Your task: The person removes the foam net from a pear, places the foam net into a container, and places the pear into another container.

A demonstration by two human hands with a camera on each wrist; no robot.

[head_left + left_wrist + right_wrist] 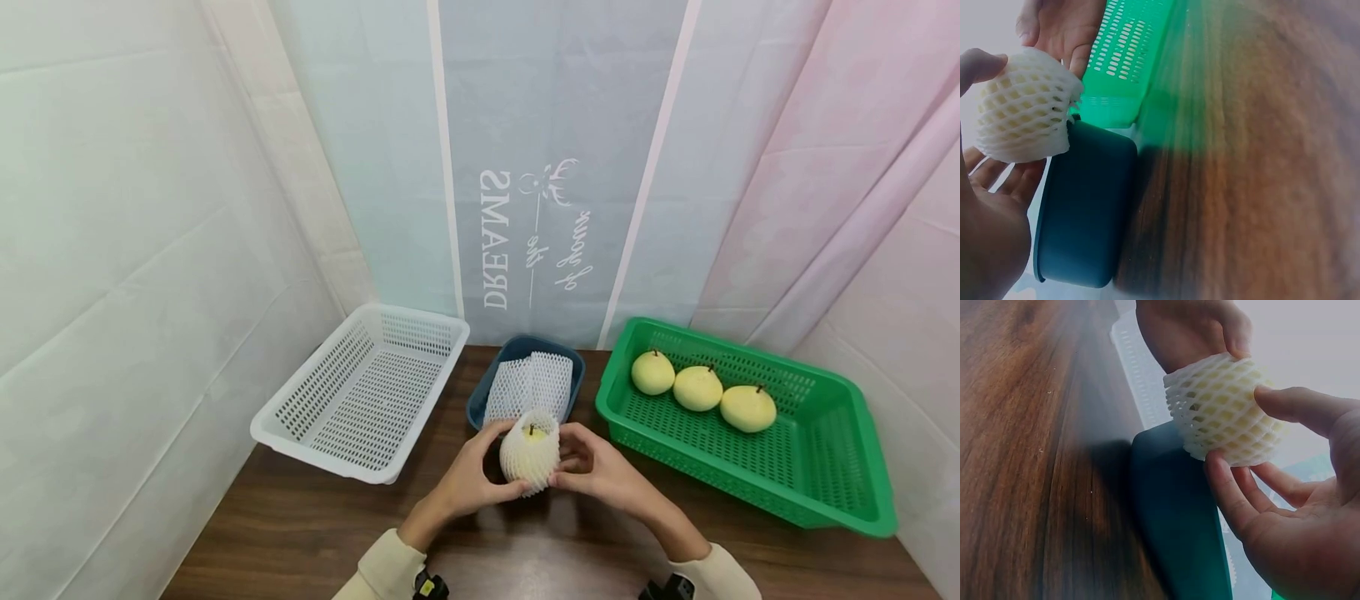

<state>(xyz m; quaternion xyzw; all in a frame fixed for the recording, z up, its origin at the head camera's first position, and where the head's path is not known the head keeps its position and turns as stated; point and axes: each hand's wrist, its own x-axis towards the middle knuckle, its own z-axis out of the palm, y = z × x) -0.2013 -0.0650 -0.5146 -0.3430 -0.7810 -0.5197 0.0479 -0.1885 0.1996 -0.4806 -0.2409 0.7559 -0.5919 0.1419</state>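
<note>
A pale yellow pear [533, 434] sits inside a white foam net sleeve [529, 462], its dark stem showing at the open top. From the left, my left hand [474, 477] grips the sleeved pear between thumb and fingers. My right hand [600, 471] holds it from the other side, thumb and fingertips on the net, as the right wrist view shows closely. Both hands keep it raised just in front of a dark blue tray [577, 375], in which flat foam net sleeves [550, 379] lie. In the left wrist view the netting [1022, 112] covers the pear's side.
On the left stands a white perforated basket [360, 400] with nothing in it. A green perforated basket [847, 467] on the right holds three bare pears [698, 388] in a row. Everything rests on a brown wooden table [285, 533], with fabric walls behind and at both sides.
</note>
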